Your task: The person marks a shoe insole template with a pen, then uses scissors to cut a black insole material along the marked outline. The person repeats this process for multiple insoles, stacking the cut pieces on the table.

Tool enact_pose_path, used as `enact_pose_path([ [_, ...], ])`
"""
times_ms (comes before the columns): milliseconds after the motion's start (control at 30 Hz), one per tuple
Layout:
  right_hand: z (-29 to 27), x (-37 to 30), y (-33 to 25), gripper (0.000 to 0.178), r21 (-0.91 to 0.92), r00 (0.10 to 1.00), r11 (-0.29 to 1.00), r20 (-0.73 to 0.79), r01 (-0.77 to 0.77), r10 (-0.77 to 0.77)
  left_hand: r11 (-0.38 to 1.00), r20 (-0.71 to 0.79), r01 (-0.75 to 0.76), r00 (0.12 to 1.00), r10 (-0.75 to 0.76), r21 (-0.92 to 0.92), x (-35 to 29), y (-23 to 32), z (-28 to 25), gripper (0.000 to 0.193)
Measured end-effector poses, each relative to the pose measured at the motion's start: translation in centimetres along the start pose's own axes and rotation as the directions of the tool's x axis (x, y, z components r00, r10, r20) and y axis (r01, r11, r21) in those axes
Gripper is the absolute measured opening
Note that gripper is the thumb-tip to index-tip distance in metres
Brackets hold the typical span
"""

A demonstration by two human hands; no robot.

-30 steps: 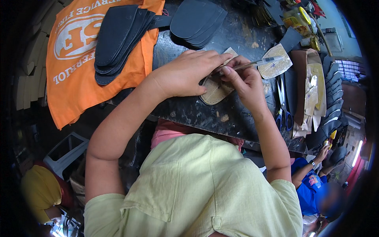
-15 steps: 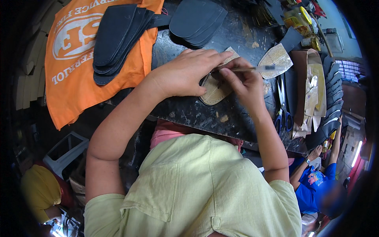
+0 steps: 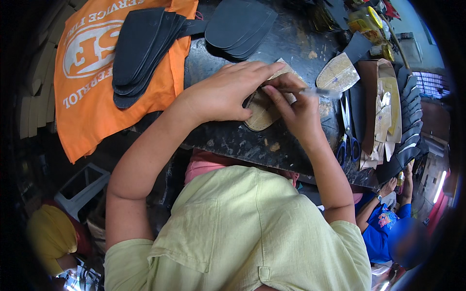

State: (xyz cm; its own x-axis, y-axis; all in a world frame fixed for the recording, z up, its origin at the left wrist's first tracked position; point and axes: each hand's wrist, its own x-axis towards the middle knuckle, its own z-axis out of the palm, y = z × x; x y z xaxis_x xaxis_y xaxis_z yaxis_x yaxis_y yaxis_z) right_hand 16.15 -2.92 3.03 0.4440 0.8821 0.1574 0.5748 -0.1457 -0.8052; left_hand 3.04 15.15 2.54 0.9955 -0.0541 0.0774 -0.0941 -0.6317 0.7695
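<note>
A tan, tongue-shaped pattern piece with small holes along its edge lies on the dark work table. Across it my left hand is spread, thumb at its near-left edge and fingers stretched towards its far end. A dark piece seems to show at its left edge, mostly covered by that hand. My right hand is closed in a pinch around a slim pen, its clear rear end pointing right and smeared by motion. The pen's tip is hidden by the fingers, over the pattern piece.
Black stitched pieces are stacked on an orange bag; more black pieces lie beside them. A second pattern piece, scissors and a brown box of scraps are at right. A co-worker in blue sits lower right.
My right hand has shifted slightly left with the pen, and the pen's rear end has dipped a little. The left hand stays spread on the pattern piece.
</note>
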Motion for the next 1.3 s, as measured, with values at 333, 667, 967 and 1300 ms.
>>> enact_pose_path([
  [333, -0.3, 0.5, -0.2, 0.015, 0.143, 0.993, 0.982, -0.004, -0.119, 0.121, 1.0, -0.026, -0.005, 1.0, 0.005, -0.012, 0.0, -0.3, 0.3, 0.111],
  [667, -0.2, 1.2, -0.2, 0.017, 0.093, 1.0, 0.996, 0.006, 0.017, -0.018, 1.0, -0.037, 0.004, 0.999, -0.005, -0.027, 0.0, -0.2, 0.3, 0.112],
  [967, -0.7, 1.5, -0.1, 0.011, -0.006, 0.998, 0.999, -0.014, 0.054, -0.054, 1.0, -0.063, -0.008, 0.998, 0.006, -0.025, 0.0, -0.3, 0.5, 0.111],
  [1300, -0.6, 1.5, 0.4, 0.014, 0.033, 0.999, 0.999, -0.028, -0.034, 0.035, 0.983, -0.341, 0.089, 0.94, -0.029, 0.162, -3.6, 4.4, 4.5, 0.043],
])
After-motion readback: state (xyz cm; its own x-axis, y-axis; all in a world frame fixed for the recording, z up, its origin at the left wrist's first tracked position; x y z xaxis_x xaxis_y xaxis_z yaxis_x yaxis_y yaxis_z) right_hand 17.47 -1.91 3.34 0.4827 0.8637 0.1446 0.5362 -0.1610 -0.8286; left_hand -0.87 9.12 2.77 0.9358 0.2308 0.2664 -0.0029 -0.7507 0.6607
